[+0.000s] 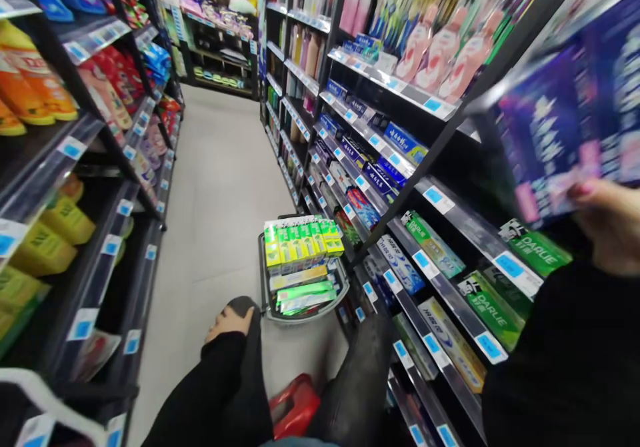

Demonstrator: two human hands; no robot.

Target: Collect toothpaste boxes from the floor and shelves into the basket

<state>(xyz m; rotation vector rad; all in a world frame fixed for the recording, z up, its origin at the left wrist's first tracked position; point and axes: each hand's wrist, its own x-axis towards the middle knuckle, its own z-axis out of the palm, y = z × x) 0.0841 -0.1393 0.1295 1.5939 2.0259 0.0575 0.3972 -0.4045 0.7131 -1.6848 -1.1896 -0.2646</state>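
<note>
The right hand (pixel 613 223) grips a dark blue-and-purple box pack (pixel 547 123), thumb on its front face, other fingers hidden, before the right-side shelving (pixel 475 231). The left hand (pixel 227 323) lies loosely open on the left knee (pixel 253 330), holding nothing visible. A basket (pixel 300 321) of green-and-yellow boxes (pixel 303 241) stands ahead.

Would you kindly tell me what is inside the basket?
The basket holds a row of green-and-yellow boxes at its far end, with a yellowish box and green packs nearer. Whatever lies beneath them is covered.
</note>
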